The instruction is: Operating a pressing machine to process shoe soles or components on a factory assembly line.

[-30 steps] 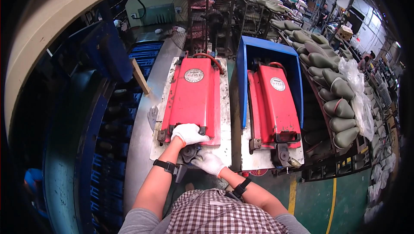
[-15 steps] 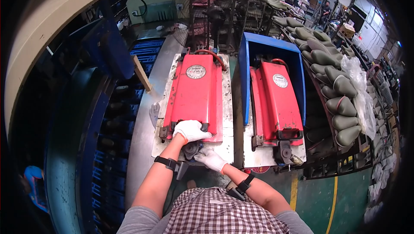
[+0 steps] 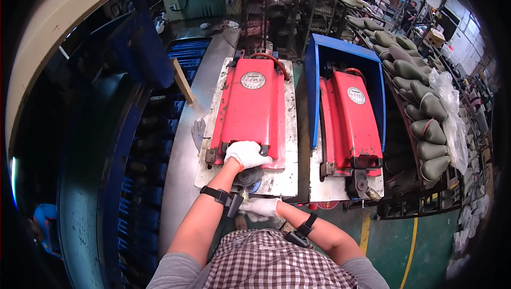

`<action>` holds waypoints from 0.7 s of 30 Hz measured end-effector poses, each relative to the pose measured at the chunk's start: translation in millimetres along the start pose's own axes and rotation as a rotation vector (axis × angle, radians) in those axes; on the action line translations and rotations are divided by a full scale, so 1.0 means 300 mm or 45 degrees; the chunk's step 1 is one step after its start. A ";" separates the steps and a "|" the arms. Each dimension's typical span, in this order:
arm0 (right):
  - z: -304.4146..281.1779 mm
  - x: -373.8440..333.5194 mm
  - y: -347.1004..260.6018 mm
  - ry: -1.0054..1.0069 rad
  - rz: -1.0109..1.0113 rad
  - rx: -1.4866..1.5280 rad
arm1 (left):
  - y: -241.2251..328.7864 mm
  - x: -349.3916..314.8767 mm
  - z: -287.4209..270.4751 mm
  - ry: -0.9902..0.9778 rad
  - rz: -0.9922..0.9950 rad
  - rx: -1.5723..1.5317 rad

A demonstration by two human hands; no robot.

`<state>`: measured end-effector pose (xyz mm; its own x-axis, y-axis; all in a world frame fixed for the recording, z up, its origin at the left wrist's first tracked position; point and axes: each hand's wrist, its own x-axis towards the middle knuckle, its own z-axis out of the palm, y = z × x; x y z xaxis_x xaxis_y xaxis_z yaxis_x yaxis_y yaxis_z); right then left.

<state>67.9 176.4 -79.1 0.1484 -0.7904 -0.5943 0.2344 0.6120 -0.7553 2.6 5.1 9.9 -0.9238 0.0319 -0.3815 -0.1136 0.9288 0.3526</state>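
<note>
My left hand (image 3: 247,154), in a white knit glove, is closed round the black handle at the front of a red metal press cover (image 3: 249,102). My right hand (image 3: 261,207), gloved the same way, is lower and nearer to me. Its fingers close about the end of a short lever handle (image 3: 244,193) with a yellowish wrapped tip. That handle hangs below a dark round latch (image 3: 246,177) at the cover's front edge. The right fingertips are partly hidden. Below the cover lies a pale, worn metal plate (image 3: 285,181).
A second red press (image 3: 354,121) stands to the right under a blue metal hood (image 3: 340,47). Olive boot-shaped pieces (image 3: 426,129) fill the rack beyond it. A grey glove (image 3: 198,132) lies on the left metal ledge; a wooden bar (image 3: 183,81) stands behind it.
My right hand has come down toward me, and the lever handle with it now points downward. My left hand stays on the cover's handle. The whole view has shifted slightly.
</note>
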 end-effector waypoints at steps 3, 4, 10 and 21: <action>0.065 0.076 -0.038 0.206 -0.017 0.098 | 0.012 -0.013 -0.004 0.014 -0.007 0.016; 0.065 0.112 -0.038 0.281 -0.001 0.101 | 0.016 -0.017 -0.006 0.036 -0.002 0.016; 0.026 0.028 -0.128 0.319 0.076 -0.256 | -0.060 -0.065 -0.011 0.215 0.328 -0.084; -0.308 -0.027 -0.209 1.521 -0.556 -0.544 | 0.045 -0.146 -0.434 1.299 0.746 0.088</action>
<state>-36.7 146.9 -52.3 -0.8363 -0.5482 0.0059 -0.3015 0.4510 -0.8401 -6.2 -31.9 142.6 -0.6967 0.1799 0.6944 0.4167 0.8895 0.1876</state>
